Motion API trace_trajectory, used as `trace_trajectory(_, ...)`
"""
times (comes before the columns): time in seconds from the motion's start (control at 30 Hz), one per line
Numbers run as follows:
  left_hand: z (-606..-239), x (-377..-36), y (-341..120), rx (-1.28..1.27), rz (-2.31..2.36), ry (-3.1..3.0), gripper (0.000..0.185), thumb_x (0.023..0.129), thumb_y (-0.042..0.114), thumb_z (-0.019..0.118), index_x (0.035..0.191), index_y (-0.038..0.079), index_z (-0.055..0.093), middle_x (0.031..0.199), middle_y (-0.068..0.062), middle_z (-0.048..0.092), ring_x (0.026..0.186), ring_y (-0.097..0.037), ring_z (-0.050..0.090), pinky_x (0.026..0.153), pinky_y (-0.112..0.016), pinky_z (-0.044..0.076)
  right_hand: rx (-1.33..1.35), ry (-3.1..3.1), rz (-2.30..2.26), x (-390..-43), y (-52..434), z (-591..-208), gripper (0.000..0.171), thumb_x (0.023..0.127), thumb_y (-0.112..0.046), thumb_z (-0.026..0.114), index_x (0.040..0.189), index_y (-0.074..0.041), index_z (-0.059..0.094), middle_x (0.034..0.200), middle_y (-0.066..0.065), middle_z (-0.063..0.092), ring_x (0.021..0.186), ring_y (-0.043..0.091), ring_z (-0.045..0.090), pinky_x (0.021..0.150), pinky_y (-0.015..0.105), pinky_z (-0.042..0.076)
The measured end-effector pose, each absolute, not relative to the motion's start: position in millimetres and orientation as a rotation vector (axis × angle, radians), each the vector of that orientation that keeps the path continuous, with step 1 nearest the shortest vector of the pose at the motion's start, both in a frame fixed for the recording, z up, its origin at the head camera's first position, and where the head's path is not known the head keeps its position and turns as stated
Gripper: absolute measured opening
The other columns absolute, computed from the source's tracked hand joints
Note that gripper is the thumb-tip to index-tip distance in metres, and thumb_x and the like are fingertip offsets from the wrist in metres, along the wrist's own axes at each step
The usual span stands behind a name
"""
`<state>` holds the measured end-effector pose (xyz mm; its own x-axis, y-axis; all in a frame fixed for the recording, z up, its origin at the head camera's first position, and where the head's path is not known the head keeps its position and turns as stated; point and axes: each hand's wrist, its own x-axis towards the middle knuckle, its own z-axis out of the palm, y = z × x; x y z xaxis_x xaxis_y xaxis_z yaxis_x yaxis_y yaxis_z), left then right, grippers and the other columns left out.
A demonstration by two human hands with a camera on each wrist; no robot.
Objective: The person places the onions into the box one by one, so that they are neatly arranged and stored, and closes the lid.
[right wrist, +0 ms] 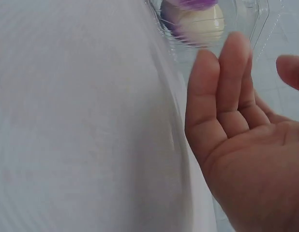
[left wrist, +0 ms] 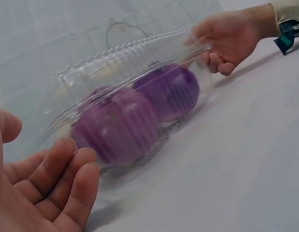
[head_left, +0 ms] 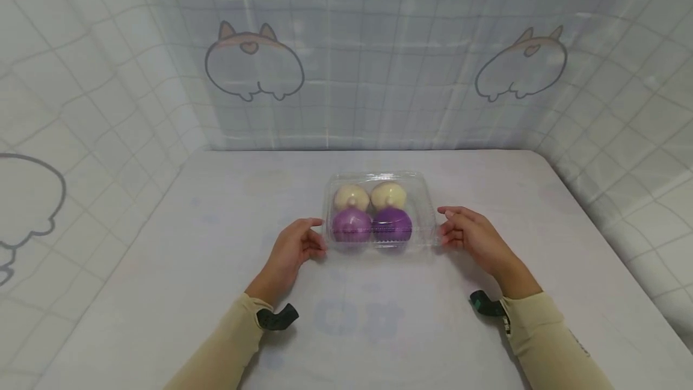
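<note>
Both hands flank the clear clamshell box (head_left: pixel 381 212) near the table's (head_left: pixel 162 294) middle, left hand (head_left: pixel 295 250) and right hand (head_left: pixel 471 236) with relaxed fingers touching its ends, seemingly about to lift, needing even inward pressure.

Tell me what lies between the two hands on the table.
The clear plastic clamshell box, holding two purple buns and two cream buns, sits between left hand and right hand; head view.

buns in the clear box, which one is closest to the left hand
The left purple bun, in the near row of the clear box, right beside the left hand. The other purple bun sits toward the right hand; the cream buns lie behind.
</note>
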<state>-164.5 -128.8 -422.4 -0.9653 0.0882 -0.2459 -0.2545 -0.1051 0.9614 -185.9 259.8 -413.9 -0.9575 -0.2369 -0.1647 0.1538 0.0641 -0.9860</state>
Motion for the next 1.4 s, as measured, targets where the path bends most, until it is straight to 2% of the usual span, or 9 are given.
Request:
trace_trajectory(0.17, -420.2, -168.6, -138.5, -0.164, 2.185, 1.953, 0.039, 0.105, 0.025, 0.048, 0.132, -0.003, 0.055, 0.092, -0.013, 0.063, 0.085, -0.026, 0.064, 0.079, -0.035, 0.056, -0.017, 2.091, -2.016, -185.8, 261.3, -413.6, 0.053, 0.105, -0.026, 0.055, 0.141, 0.01, 0.043, 0.093, 0.006, 0.066, 0.079, 0.014, 0.065, 0.078, 0.028, 0.057)
trace_trajectory(0.4, -420.3, -176.3, -155.4, -0.199, 2.138, 2.058, 0.038, 0.104, 0.027, 0.055, 0.13, 0.0, 0.058, 0.099, -0.013, 0.062, 0.094, -0.026, 0.066, 0.082, -0.032, 0.056, 0.021, 2.19, -1.961, -190.4, 264.5, -412.2, 0.048, 0.105, -0.026, 0.054, 0.138, 0.009, 0.047, 0.095, 0.007, 0.067, 0.082, 0.016, 0.066, 0.08, 0.027, 0.057)
trace_trajectory(0.53, -421.2, -179.7, -159.7, -0.21, 2.095, 2.107, 0.038, 0.104, 0.028, 0.057, 0.13, 0.001, 0.058, 0.099, -0.012, 0.063, 0.094, -0.025, 0.066, 0.082, -0.031, 0.056, 0.017, 2.219, -1.939, -189.8, 267.4, -412.1, 0.048, 0.106, -0.025, 0.054, 0.137, 0.011, 0.047, 0.095, 0.008, 0.067, 0.082, 0.017, 0.067, 0.079, 0.027, 0.057)
trace_trajectory(0.9, -420.8, -189.0, -161.8, 0.024, 1.856, 2.327, 0.031, 0.105, 0.02, 0.053, 0.128, -0.001, 0.058, 0.101, -0.017, 0.067, 0.091, -0.024, 0.067, 0.077, -0.031, 0.057, 0.003, 2.207, -1.885, -198.4, 276.8, -410.7, 0.047, 0.105, -0.022, 0.053, 0.139, 0.009, 0.046, 0.099, 0.009, 0.067, 0.086, 0.017, 0.068, 0.081, 0.029, 0.057)
trace_trajectory(1.17, -419.7, -204.3, -161.8, 0.027, 1.736, 2.486, 0.032, 0.105, 0.026, 0.054, 0.126, 0.002, 0.06, 0.102, -0.015, 0.068, 0.09, -0.024, 0.068, 0.079, -0.033, 0.057, 0.059, 2.182, -1.899, -210.9, 285.7, -408.1, 0.051, 0.106, -0.025, 0.051, 0.143, 0.009, 0.043, 0.099, 0.005, 0.067, 0.088, 0.015, 0.068, 0.084, 0.029, 0.056)
trace_trajectory(1.4, -418.7, -219.5, -162.1, 0.033, 1.687, 2.528, 0.03, 0.105, 0.024, 0.054, 0.125, 0.001, 0.061, 0.1, -0.015, 0.067, 0.089, -0.023, 0.068, 0.079, -0.032, 0.057, 0.082, 2.134, -1.923, -219.0, 291.7, -404.5, 0.055, 0.107, -0.029, 0.049, 0.144, 0.01, 0.038, 0.099, 0.004, 0.068, 0.089, 0.014, 0.068, 0.086, 0.028, 0.056)
